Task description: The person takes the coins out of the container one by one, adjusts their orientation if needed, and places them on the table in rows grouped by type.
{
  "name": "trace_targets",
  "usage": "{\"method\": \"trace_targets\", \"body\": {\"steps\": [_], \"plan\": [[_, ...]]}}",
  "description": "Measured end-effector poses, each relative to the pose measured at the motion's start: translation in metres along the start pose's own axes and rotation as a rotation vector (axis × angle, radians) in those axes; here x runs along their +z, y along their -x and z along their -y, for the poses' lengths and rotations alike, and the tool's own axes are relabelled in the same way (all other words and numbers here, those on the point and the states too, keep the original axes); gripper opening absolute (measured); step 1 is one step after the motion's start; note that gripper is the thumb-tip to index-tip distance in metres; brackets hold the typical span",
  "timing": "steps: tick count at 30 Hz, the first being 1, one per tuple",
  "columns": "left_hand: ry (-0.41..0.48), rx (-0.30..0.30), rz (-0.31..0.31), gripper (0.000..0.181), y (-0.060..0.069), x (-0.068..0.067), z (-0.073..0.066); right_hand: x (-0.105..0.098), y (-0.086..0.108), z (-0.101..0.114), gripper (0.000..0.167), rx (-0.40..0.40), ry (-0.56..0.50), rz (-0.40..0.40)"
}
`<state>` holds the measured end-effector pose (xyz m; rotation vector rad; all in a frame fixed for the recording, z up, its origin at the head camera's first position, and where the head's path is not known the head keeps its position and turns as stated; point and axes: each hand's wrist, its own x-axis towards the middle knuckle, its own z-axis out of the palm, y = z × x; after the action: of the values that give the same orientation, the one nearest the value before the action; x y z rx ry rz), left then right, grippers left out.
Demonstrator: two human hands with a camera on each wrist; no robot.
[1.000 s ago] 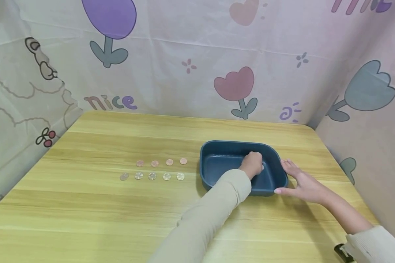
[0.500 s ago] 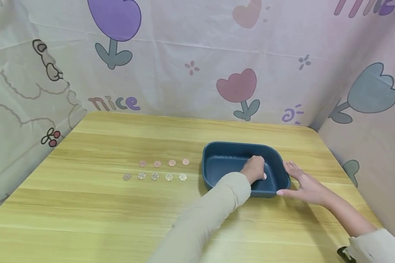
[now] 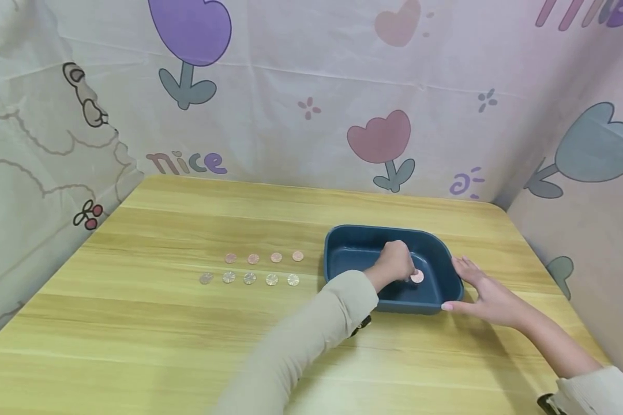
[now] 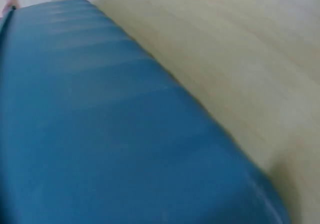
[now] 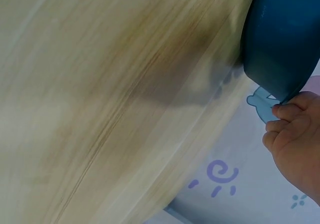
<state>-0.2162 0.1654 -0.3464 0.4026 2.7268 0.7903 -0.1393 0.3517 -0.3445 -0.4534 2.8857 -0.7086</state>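
A dark blue rectangular plastic bin (image 3: 337, 276) with rounded corners stands right of the table's middle. My left hand (image 3: 394, 262) reaches inside it, fingers curled, and pinches the edge of a pinkish coin (image 3: 417, 276) low in the bin. The hidden fingertips make the exact hold hard to see. My right hand (image 3: 490, 297) grips the bin's right end, thumb at the near corner and fingers on the outer side. In the right wrist view, its bent fingers (image 5: 290, 112) meet the bin's edge (image 5: 280, 39). The left wrist view holds only the bin's outer wall (image 4: 110, 109) and wood.
Left of the bin, two rows of coins lie flat on the wooden table (image 3: 187, 334): copper-coloured coins (image 3: 253, 259) behind, silvery coins (image 3: 249, 278) in front. A patterned cloth (image 3: 275, 69) hangs behind and at both sides of the table.
Inside the bin, my left hand has shifted left, and the pinkish coin shows more fully at its fingertips. My right hand stays at the bin's end. The head view has turned slightly left.
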Motion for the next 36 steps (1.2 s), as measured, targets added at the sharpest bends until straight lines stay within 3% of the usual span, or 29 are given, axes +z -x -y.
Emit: {"method": "trace_targets", "body": {"steps": [7, 11, 26, 36], "plan": [[0.279, 0.033, 0.014, 0.014, 0.016, -0.023, 0.016, -0.001, 0.0, 0.002, 0.099, -0.001, 0.01, 0.003], [0.37, 0.031, 0.019, 0.014, 0.021, -0.036, 0.028, -0.002, -0.001, 0.003, 0.1, 0.002, 0.011, 0.009], [0.554, 0.083, -0.053, 0.013, 0.039, -0.078, 0.078, -0.004, 0.001, 0.0, 0.1, 0.0, -0.018, 0.02], [0.603, 0.071, -0.101, 0.011, 0.054, -0.098, 0.115, -0.004, 0.0, 0.0, 0.099, 0.001, 0.008, 0.021]]}}
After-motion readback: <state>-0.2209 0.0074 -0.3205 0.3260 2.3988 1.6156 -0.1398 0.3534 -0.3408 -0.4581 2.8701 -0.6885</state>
